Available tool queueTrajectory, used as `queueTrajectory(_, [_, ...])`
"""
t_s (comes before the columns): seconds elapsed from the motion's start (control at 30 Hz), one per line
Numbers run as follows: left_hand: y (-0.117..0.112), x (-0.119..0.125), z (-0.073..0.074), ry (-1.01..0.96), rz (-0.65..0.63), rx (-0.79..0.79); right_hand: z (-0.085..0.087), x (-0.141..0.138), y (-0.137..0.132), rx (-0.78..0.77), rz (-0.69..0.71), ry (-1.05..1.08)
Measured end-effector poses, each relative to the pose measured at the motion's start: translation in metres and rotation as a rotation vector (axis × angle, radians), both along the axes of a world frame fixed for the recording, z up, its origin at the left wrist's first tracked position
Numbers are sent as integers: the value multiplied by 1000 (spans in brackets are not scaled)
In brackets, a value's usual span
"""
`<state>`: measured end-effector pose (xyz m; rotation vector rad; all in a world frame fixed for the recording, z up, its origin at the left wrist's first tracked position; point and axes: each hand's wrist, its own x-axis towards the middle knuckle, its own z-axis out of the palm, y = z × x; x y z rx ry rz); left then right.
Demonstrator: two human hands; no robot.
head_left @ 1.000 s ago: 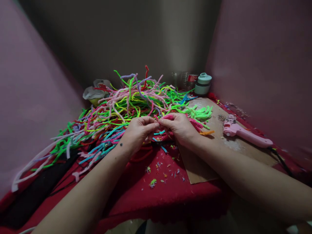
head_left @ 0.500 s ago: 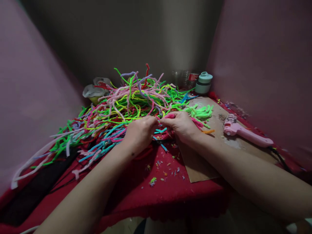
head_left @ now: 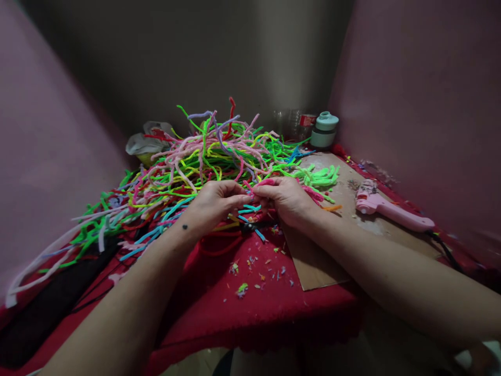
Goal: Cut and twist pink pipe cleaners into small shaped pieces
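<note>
My left hand (head_left: 217,205) and my right hand (head_left: 284,199) meet at the front of a big pile of coloured pipe cleaners (head_left: 219,154). Between my fingertips is a pink pipe cleaner (head_left: 267,182). My right thumb and fingers are closed on it, and part of it shows above them. The left thumb and forefinger pinch its other end, which is mostly hidden by the fingers. Blue pipe cleaners (head_left: 250,209) lie just beneath my hands, and a dark tool, partly hidden, lies there too.
A pink glue gun (head_left: 391,209) rests on a cardboard sheet (head_left: 319,269) at the right, near a bundle of light green pipe cleaners (head_left: 321,176). A mint-lidded bottle (head_left: 324,129) stands behind. Fuzz scraps (head_left: 242,289) dot the red cloth (head_left: 219,313). A plastic bag (head_left: 143,146) sits at the back left.
My left hand has turned, so its thumb and forefinger now point right toward the pink pipe cleaner. The right hand stays about where it was. The whole view has shifted slightly.
</note>
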<state>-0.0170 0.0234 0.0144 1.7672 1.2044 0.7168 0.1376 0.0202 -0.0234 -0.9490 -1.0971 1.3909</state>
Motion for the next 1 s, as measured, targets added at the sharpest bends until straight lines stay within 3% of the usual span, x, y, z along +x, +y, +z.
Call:
queueTrajectory(0.13, [0, 3, -3, -128, 22, 29, -3, -1, 0, 8, 19, 11])
queueTrajectory(0.37, [-5, 12, -7, -176, 113, 116, -2, 0, -1, -14, 64, -3])
queueTrajectory(0.5, [0, 8, -13, -263, 140, 21, 0, 0, 0, 26, -2, 14])
queueTrajectory(0.7, [1, 5, -15, -296, 34, -99, 1, 2, 0, 115, -1, -51])
queueTrajectory(1.0, [-4, 11, -13, -405, 189, -153, -1, 1, -2, 248, -144, -213])
